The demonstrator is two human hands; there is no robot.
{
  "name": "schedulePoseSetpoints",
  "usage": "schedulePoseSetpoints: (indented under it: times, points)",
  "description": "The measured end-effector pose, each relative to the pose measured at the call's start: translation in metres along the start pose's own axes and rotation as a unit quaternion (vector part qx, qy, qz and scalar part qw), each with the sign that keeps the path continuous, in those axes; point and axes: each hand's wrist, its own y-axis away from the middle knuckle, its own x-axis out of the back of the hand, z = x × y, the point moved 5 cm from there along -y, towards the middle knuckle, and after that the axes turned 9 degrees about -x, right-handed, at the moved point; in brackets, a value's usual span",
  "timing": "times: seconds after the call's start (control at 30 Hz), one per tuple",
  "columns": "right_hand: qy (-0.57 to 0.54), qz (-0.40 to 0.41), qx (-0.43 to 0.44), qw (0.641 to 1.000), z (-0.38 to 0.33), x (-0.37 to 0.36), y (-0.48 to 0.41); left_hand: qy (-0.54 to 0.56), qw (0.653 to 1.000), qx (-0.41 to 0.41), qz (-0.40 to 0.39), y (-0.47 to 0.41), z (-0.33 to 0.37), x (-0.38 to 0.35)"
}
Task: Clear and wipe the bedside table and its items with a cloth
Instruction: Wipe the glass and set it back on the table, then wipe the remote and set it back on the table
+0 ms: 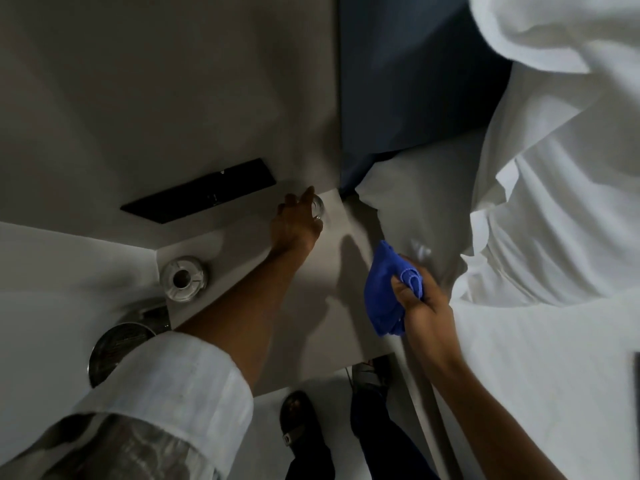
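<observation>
Clearing unfinished: left hand (296, 221) grips what looks like a glass (318, 207) at the counter's (304, 306) far edge; right hand (420, 303) clutches the cloth (384, 292); ashtray (183, 278) remains at left.

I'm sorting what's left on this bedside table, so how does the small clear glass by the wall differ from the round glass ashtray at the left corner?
The small clear glass is narrower; the round glass ashtray is wider and squat. The left hand grips the glass, while the ashtray stands untouched. The glass is at the far edge by the wall; the ashtray is at the table's left corner. Both look like clear glass.
</observation>
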Motion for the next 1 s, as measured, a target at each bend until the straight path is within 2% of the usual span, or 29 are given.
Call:
schedulePoseSetpoints:
  times: [0.07, 0.1, 0.17, 0.2, 0.27, 0.33, 0.43, 0.5, 0.67, 0.8, 0.87, 1.0]
  points:
    - [0.006, 0.007, 0.003, 1.0, 0.002, 0.001, 0.005, -0.003, 1.0, -0.001, 0.022, 0.013, 0.001, 0.002]
    - [0.007, 0.018, 0.007, 1.0, 0.003, 0.002, 0.008, 0.009, 0.998, -0.006, 0.06, 0.024, 0.003, 0.006]
    - [-0.005, 0.047, 0.015, 0.999, 0.003, 0.004, 0.017, 0.09, 0.987, -0.034, 0.128, 0.052, 0.01, 0.012]
    - [-0.018, 0.053, 0.013, 0.998, 0.002, 0.004, 0.022, 0.16, 0.977, -0.043, 0.132, 0.068, 0.014, 0.012]
    - [-0.042, 0.049, 0.005, 0.998, 0.004, 0.002, 0.035, 0.338, 0.938, -0.023, 0.081, 0.108, 0.021, 0.006]
    - [-0.053, 0.043, 0.006, 0.998, 0.008, 0.0, 0.055, 0.491, 0.871, 0.012, 0.003, 0.156, 0.027, 0.002]
    - [-0.101, 0.037, 0.005, 0.994, 0.018, 0.001, 0.083, 0.596, 0.797, 0.022, -0.094, 0.214, 0.028, -0.006]
    - [-0.13, 0.02, -0.003, 0.991, 0.026, 0.001, 0.099, 0.628, 0.77, 0.032, -0.106, 0.237, 0.024, -0.009]
    - [-0.034, 0.007, -0.031, 0.999, 0.057, 0.009, 0.125, 0.634, 0.766, 0.064, -0.083, 0.28, 0.03, -0.029]
    - [0.026, 0.073, -0.032, 0.996, 0.076, 0.05, 0.133, 0.633, 0.767, 0.05, -0.088, 0.302, 0.053, -0.046]
    - [0.068, 0.104, -0.024, 0.992, 0.079, 0.079, 0.137, 0.628, 0.772, 0.034, -0.093, 0.308, 0.074, -0.054]
    - [0.102, 0.147, -0.01, 0.984, 0.074, 0.159, 0.155, 0.585, 0.803, -0.002, -0.114, 0.323, 0.155, -0.075]
